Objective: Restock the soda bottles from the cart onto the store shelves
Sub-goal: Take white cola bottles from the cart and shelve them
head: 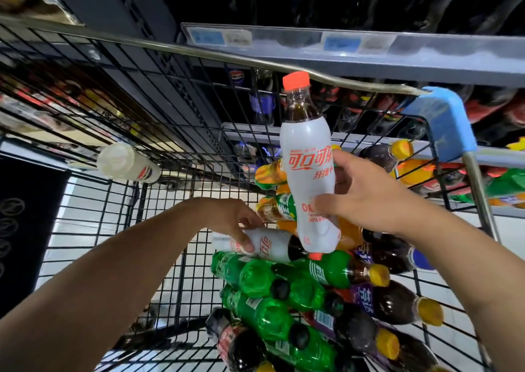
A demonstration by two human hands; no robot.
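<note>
— Where is the soda now?

— Most of it is heaped in the cart point(181, 280), a black wire grid with a rounded blue plastic corner. The glossy green bottles point(264, 279) lie on their sides. Beside them are dark bottles point(395, 298) with purple labels and ribbed yellow caps.

— And the hands?

— The right hand point(366, 198) is wrapped round the upright white bottle point(308, 173), thumb across the front of its waisted middle. It holds the bottle above the heap. A smooth matte white sleeve with red lettering covers the body. The clear neck shows dark cola under an orange-red cap.

— The left?

— The left hand point(238, 221) reaches down into the cart, with thumb and fingers curled over the lying white bottle point(272, 245). This one has the same white sleeve and rests on top of the green ones.

— The shelves?

— The shelf edge point(284, 40) runs just beyond the cart rim, a clear plastic strip with blurred price tags. Dark bottles stand in shadow behind it.
</note>
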